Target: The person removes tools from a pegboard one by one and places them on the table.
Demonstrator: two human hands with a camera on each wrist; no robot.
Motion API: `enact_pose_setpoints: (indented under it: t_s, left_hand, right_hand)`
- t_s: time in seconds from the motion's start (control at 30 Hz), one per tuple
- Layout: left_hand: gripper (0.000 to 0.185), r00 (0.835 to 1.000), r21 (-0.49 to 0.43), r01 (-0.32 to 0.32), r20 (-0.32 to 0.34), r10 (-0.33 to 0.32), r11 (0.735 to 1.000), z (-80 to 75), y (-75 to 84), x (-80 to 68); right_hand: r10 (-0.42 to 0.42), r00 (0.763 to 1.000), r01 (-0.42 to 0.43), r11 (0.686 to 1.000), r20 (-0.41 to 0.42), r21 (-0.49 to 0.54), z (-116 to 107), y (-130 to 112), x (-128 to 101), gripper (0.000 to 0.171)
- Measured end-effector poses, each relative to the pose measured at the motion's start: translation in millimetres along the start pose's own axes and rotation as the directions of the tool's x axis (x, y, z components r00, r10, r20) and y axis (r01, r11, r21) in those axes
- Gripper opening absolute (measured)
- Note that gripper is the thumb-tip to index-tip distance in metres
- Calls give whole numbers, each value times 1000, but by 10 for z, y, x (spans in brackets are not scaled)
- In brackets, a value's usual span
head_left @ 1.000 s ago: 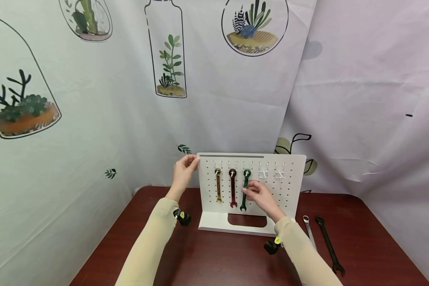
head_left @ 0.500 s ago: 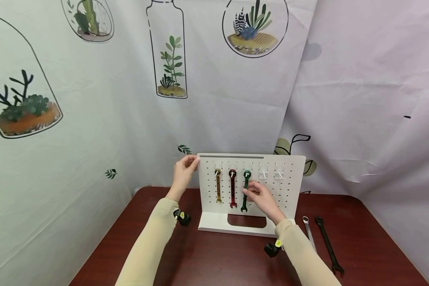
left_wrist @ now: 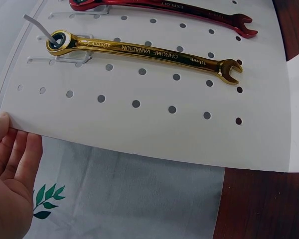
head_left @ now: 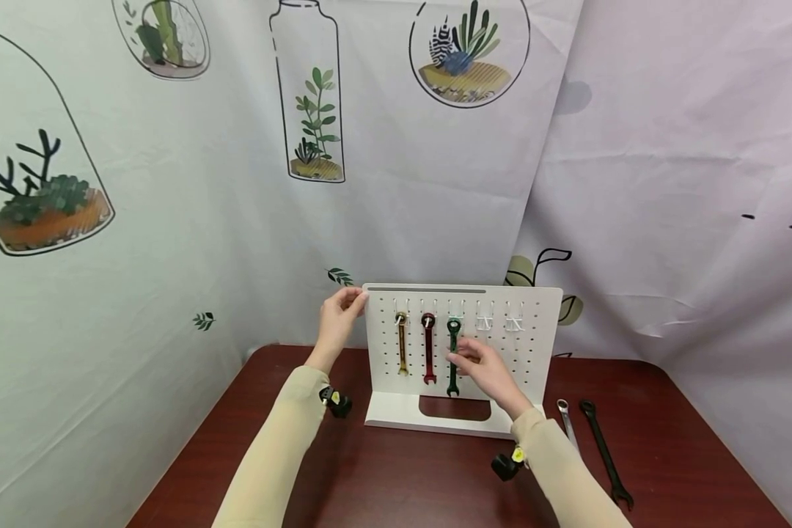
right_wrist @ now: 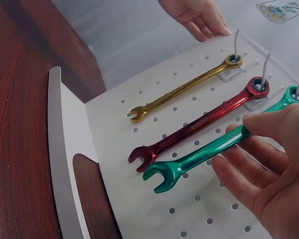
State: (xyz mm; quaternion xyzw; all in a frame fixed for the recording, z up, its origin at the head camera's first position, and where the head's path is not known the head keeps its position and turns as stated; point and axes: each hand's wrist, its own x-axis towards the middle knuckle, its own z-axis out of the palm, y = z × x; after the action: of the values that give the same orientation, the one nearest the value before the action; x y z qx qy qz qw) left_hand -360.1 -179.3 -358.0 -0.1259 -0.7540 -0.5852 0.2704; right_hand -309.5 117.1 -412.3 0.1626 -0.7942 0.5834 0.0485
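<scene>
Wrench (right_wrist: pixel 209 150), green, metallic and mirror-smooth, is pinched between thumb and fingers of the right hand (head_left: pixel 487 372), its ring end at a slim hook (right_wrist: pixel 298 85) of the white perforated pegboard (left_wrist: pixel 154 127). At its nine o'clock, a glossy red wrench (head_left: pixel 429 352) and gold wrench (left_wrist: pixel 149 53) are hung. The board's ten-o'clock corner is pinched by the left hand (head_left: pixel 338 323). Relative to the earlier frame, the green one has been lowered slightly and straightened toward six o'clock.
</scene>
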Motion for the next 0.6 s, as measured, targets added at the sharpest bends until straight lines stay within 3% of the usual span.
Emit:
enact_pose_setpoints:
  t_s: [0.23, 0.6]
  left_hand:
    - [26, 1000, -19, 7, 0, -7, 1000, -1, -3, 7]
    - [26, 999, 20, 50, -2, -50, 999, 24, 59, -5]
  right_hand:
    - [-36, 998, 37, 999, 47, -12, -2, -240, -118, 27]
    - [-27, 998, 28, 999, 51, -27, -35, -110, -83, 36]
